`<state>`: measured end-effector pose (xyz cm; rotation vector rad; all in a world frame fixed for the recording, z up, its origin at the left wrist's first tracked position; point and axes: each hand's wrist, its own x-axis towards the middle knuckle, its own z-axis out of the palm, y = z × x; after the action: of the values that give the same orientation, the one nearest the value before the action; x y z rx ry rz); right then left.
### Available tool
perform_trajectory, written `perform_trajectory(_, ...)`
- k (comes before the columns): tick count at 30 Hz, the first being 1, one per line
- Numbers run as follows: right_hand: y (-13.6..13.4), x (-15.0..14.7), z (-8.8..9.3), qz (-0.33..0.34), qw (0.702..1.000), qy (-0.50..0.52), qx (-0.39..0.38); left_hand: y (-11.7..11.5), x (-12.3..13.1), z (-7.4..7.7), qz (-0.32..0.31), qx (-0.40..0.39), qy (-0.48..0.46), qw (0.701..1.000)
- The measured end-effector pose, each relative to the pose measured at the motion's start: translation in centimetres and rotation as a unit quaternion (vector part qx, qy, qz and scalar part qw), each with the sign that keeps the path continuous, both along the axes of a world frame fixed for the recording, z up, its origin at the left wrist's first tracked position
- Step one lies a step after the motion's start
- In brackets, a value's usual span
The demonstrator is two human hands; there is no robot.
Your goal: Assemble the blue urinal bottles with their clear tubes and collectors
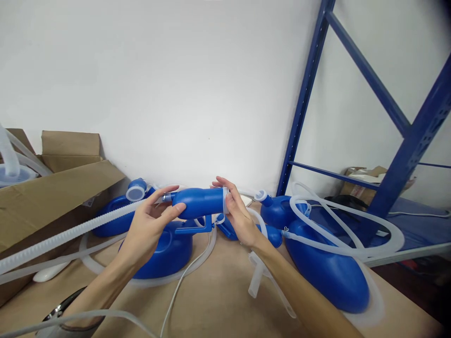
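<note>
Between forearms, tabletop [218, 305] lying open; only thin tube [179, 286] crossing it. Just below left hand [148, 230], blue container [169, 253] blocking way down. On left side, corrugated hose [70, 232] and cardboard box [52, 192] closing passage. Beyond right hand [239, 216], big blue container [327, 272] and looping clear tubing [352, 220] crowding. Behind them, rack post [299, 122] standing. Air above held blue neck piece [200, 202] being free.

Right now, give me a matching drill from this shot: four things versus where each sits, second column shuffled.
1 blue handled funnel
2 corrugated hose
3 cardboard box
4 blue shelf rack

A far left, by the wall
B right side, standing frame
C held between left hand and right hand
D runs off left from the left hand

Pairs: 1-C, 2-D, 3-A, 4-B
</note>
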<state>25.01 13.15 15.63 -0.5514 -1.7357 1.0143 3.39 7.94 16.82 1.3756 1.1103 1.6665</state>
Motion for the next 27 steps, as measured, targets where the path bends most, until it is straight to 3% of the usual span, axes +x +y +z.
perform_trajectory(5, -0.2, 0.1, -0.1, 0.02, 1.0, -0.012, 0.002, -0.5, 0.5, -0.1, -0.031, 0.015, 0.057, 0.998)
perform_trajectory(14, -1.6, 0.5, 1.1, 0.069, 0.997, 0.016, 0.022, -1.0, 0.7, -0.8, -0.077, 0.118, 0.063, 0.988)
perform_trajectory(23, -2.2, 1.6, 2.2, 0.084, 0.996, -0.009, -0.036, -0.8, 0.7, -2.1, -0.073, 0.242, 0.111, 0.961)
perform_trajectory(27, -1.9, 1.3, 2.1, 0.114, 0.992, -0.024, -0.047, -0.2, 0.0, -2.1, -0.051, 0.217, 0.111, 0.969)
